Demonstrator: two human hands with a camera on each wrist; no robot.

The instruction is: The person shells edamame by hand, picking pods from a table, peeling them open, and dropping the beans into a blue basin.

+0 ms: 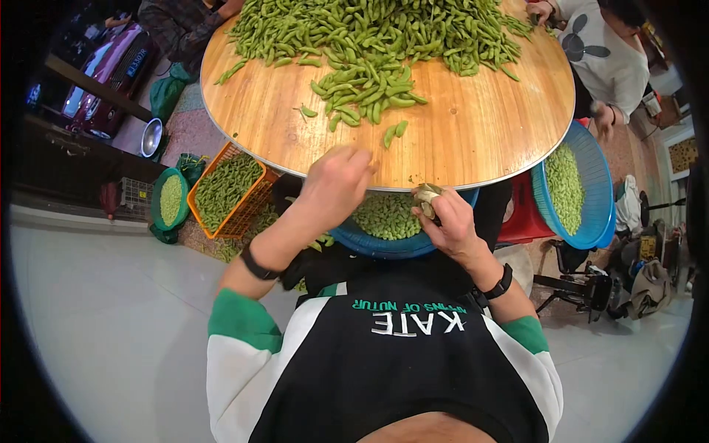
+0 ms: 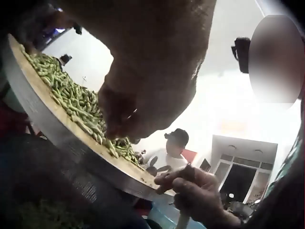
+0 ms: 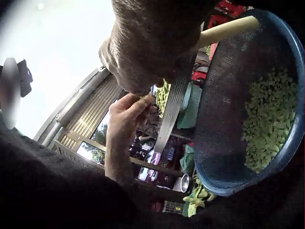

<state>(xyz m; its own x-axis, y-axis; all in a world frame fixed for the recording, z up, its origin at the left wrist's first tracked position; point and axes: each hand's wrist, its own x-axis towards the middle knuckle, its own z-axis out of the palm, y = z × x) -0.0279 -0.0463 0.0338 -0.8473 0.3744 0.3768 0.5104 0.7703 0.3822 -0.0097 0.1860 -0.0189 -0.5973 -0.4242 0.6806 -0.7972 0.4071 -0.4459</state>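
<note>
My left hand (image 1: 340, 181) is over the near edge of the round wooden table (image 1: 502, 133), its fingers curled and blurred. Whether anything is between them I cannot tell. To its right, my right hand (image 1: 449, 218) grips a tool whose pale round handle (image 3: 231, 31) sticks out of the fist; the tool's other end is hidden. That hand is at the table rim, over a blue basin (image 1: 369, 247) of shelled green beans (image 1: 388, 215). A couple of edamame pods (image 1: 395, 133) lie near the left hand, before a large heap of pods (image 1: 384, 37).
An orange crate (image 1: 227, 210) of pods and a green basin (image 1: 159, 214) of beans stand on the left. At right is another blue basin (image 1: 605, 192) of beans beside a red stool (image 1: 524, 210). Other people sit at the table, one in a white top (image 1: 613, 66).
</note>
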